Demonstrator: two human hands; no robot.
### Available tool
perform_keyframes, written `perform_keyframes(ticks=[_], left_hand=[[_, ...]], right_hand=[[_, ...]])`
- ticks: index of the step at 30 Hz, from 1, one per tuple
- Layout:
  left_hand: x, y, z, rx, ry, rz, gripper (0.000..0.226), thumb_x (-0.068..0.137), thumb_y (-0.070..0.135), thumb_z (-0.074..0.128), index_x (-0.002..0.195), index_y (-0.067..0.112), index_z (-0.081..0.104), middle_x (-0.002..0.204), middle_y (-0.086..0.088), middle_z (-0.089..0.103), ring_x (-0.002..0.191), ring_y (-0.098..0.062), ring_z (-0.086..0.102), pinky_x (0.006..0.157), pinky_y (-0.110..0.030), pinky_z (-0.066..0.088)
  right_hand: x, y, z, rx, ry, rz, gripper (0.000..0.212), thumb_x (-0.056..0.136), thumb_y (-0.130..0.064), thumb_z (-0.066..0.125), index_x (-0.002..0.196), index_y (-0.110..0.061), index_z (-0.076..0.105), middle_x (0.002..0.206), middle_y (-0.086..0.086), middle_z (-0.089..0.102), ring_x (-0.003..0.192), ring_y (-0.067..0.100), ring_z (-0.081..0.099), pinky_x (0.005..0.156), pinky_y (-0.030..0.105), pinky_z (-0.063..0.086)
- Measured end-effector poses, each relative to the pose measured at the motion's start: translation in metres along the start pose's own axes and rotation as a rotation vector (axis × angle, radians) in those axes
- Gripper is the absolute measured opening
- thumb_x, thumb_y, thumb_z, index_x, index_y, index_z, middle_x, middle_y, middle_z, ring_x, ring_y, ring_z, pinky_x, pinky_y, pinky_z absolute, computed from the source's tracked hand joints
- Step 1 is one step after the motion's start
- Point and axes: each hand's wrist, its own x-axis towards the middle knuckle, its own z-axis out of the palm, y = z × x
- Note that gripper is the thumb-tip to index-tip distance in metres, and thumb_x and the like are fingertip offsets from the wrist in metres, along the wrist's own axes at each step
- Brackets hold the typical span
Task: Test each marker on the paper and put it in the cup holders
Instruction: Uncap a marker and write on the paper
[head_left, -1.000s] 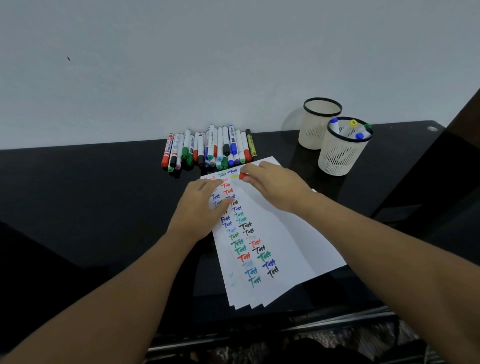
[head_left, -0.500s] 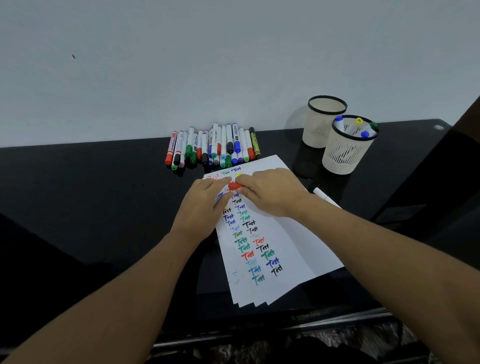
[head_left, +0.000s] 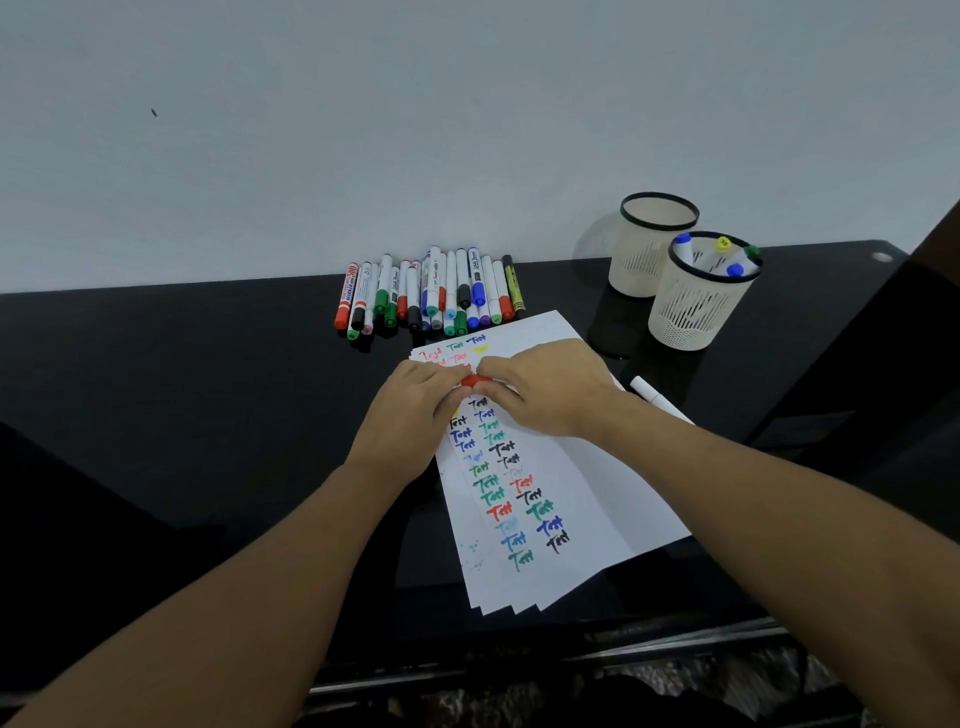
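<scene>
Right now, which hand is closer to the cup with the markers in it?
The right hand. It lies on the paper just in front and left of the cup with markers; the left hand is farther left, meeting it at the red cap.

A home or office desk: glossy black table (head_left: 156, 395) against a plain white wall (head_left: 363, 130)

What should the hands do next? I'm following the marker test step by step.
Probably press the red cap fully on. Both the left hand and right hand pinch it over the paper; the marker then belongs in the cup holder.
</scene>
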Motion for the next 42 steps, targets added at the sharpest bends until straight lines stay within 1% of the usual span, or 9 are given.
perform_keyframes(ticks=[6, 11, 15, 18, 26, 30, 35, 40, 42], left_hand=[[0.0, 0.002, 0.0, -0.016, -0.033, -0.033, 0.034, 0.1, 0.025, 0.06, 0.128, 0.006, 0.067, 0.111, -0.008, 0.071, 0.108, -0.026, 0.056, 0.091, -0.034, 0.046], [0.0, 0.003, -0.002, -0.007, -0.052, -0.035, 0.034, 0.101, 0.023, 0.06, 0.128, 0.005, 0.066, 0.111, -0.01, 0.07, 0.109, -0.028, 0.057, 0.091, -0.042, 0.05], [-0.001, 0.005, -0.002, -0.009, -0.032, -0.039, 0.033, 0.1, 0.022, 0.061, 0.127, 0.003, 0.066, 0.11, -0.01, 0.07, 0.107, -0.026, 0.056, 0.092, -0.037, 0.046], [0.0, 0.003, -0.002, -0.01, -0.007, -0.047, 0.032, 0.101, 0.022, 0.061, 0.127, 0.003, 0.066, 0.112, -0.009, 0.07, 0.108, -0.025, 0.055, 0.092, -0.038, 0.048], [-0.001, 0.006, -0.004, 0.004, -0.025, -0.025, 0.035, 0.101, 0.024, 0.059, 0.128, 0.003, 0.065, 0.11, -0.009, 0.07, 0.107, -0.025, 0.055, 0.091, -0.038, 0.049], [0.0, 0.007, -0.005, -0.028, -0.056, -0.096, 0.036, 0.103, 0.027, 0.055, 0.131, 0.006, 0.063, 0.116, -0.006, 0.068, 0.112, -0.02, 0.052, 0.095, -0.036, 0.046], [0.001, 0.006, -0.005, -0.004, 0.032, -0.313, 0.027, 0.103, 0.029, 0.054, 0.123, 0.012, 0.061, 0.115, -0.004, 0.06, 0.109, -0.018, 0.047, 0.09, -0.037, 0.047], [0.0, 0.003, -0.003, 0.056, 0.041, -0.441, 0.02, 0.096, 0.035, 0.062, 0.103, 0.017, 0.061, 0.108, 0.0, 0.05, 0.108, -0.019, 0.042, 0.087, -0.041, 0.05], [0.0, 0.003, -0.003, 0.043, 0.05, -0.489, 0.021, 0.094, 0.038, 0.063, 0.103, 0.019, 0.059, 0.11, 0.001, 0.046, 0.109, -0.017, 0.039, 0.088, -0.041, 0.05]], right_hand=[[0.0, 0.001, 0.0, -0.026, 0.002, 0.004, 0.047, 0.105, -0.064, 0.021, 0.124, -0.038, 0.055, 0.07, -0.009, 0.052, 0.07, 0.013, 0.059, 0.06, 0.03, 0.045], [0.0, 0.002, 0.0, -0.037, -0.023, 0.004, 0.048, 0.105, -0.065, 0.022, 0.131, -0.038, 0.052, 0.069, -0.01, 0.049, 0.065, 0.01, 0.052, 0.056, 0.027, 0.037], [0.003, 0.004, 0.002, 0.025, -0.026, -0.026, 0.048, 0.106, -0.063, 0.025, 0.134, -0.037, 0.053, 0.09, -0.006, 0.065, 0.081, 0.013, 0.061, 0.065, 0.032, 0.048], [0.003, 0.005, 0.0, 0.078, -0.032, -0.06, 0.042, 0.109, -0.053, 0.029, 0.134, -0.031, 0.054, 0.104, -0.004, 0.063, 0.085, 0.013, 0.058, 0.072, 0.035, 0.05], [-0.002, 0.005, -0.002, -0.024, -0.009, -0.022, 0.046, 0.106, -0.065, 0.021, 0.128, -0.04, 0.053, 0.075, -0.01, 0.056, 0.072, 0.011, 0.058, 0.056, 0.027, 0.04], [0.0, 0.005, 0.002, -0.021, -0.001, -0.018, 0.053, 0.105, -0.066, 0.021, 0.143, -0.04, 0.046, 0.1, -0.005, 0.071, 0.087, 0.015, 0.065, 0.064, 0.03, 0.05], [-0.003, 0.008, 0.0, 0.314, 0.063, 0.105, 0.048, 0.111, -0.032, 0.03, 0.157, -0.038, 0.018, 0.105, 0.006, 0.063, 0.079, 0.021, 0.061, 0.068, 0.039, 0.052], [-0.004, 0.008, 0.001, 0.891, 0.178, 0.328, 0.04, 0.108, -0.013, 0.033, 0.129, -0.03, 0.063, 0.115, 0.002, 0.065, 0.096, 0.015, 0.068, 0.091, 0.037, 0.055], [0.0, 0.004, 0.004, 1.203, 0.22, 0.443, 0.037, 0.105, -0.011, 0.038, 0.122, -0.03, 0.066, 0.113, -0.002, 0.067, 0.099, 0.012, 0.069, 0.09, 0.034, 0.055]])
